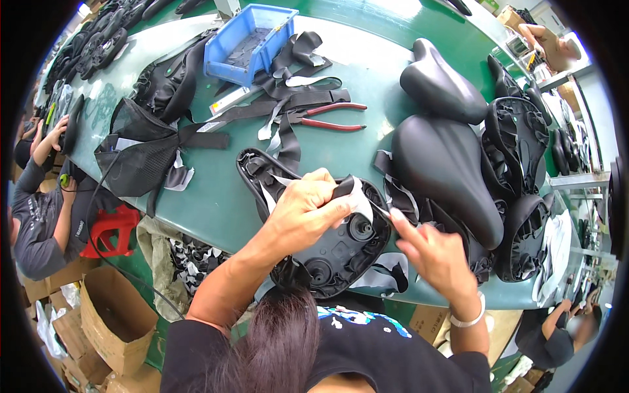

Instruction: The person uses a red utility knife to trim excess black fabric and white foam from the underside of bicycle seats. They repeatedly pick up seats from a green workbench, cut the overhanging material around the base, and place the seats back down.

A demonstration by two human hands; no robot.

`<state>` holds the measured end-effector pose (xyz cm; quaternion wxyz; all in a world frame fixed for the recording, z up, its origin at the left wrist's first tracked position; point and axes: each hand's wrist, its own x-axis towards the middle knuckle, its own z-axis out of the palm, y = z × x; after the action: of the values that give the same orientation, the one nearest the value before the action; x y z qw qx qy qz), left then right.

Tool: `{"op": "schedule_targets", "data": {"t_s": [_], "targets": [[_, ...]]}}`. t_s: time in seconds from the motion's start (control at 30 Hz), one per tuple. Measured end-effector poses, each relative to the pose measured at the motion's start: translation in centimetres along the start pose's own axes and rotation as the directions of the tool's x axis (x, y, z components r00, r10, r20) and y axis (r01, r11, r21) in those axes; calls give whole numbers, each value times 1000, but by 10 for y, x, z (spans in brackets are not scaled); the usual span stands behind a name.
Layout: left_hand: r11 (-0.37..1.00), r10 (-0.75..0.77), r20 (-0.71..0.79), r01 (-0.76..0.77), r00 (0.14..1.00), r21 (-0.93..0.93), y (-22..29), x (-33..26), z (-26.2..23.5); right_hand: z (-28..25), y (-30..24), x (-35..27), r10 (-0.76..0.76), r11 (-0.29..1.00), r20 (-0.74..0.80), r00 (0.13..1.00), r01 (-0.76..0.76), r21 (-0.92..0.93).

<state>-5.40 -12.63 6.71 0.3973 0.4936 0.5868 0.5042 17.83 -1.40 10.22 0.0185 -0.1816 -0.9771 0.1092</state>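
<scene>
An upside-down black bicycle saddle (335, 251) lies on the green table in front of me, its folded cover edge and two round spring mounts showing. Above it, my left hand (300, 213) is closed on a black strip of cover material with a pale backing (360, 202), pulled up from the rim. Close to the strip's right side is my right hand (434, 254), its fingers curled and slightly blurred. A thin dark piece shows at its fingertips; its kind is unclear. Beyond the saddle lie red-handled pliers (333, 124).
Finished black saddles (449, 164) and upturned ones (524, 223) crowd the right side. A blue bin (226, 73) stands at the back, near black straps (262, 105). A black mesh bag (141, 160) lies left. Co-workers (46, 223) sit at left and right. Cardboard boxes (118, 314) stand below the table.
</scene>
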Motion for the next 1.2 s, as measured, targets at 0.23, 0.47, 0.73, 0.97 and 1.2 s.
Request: {"op": "schedule_targets", "data": {"t_s": [0.23, 0.47, 0.73, 0.97, 1.2], "targets": [[588, -174, -271, -121, 947, -799, -2, -5, 2, 25, -61, -64, 392, 899, -6, 920, -381, 215], [825, -116, -60, 63, 991, -562, 5, 4, -14, 6, -28, -20, 296, 930, -119, 948, -258, 261], [478, -21, -166, -136, 986, -868, -4, 19, -13, 18, -38, -14, 294, 956, 6, 956, -294, 12], [715, 41, -294, -233, 955, -659, 5, 13, -21, 16, -49, -9, 375, 918, 0, 927, -371, 141], [636, 612, -334, -195, 717, 747, -12, 65, -23, 9, -43, 28, 324, 944, -45, 945, -326, -55]]}}
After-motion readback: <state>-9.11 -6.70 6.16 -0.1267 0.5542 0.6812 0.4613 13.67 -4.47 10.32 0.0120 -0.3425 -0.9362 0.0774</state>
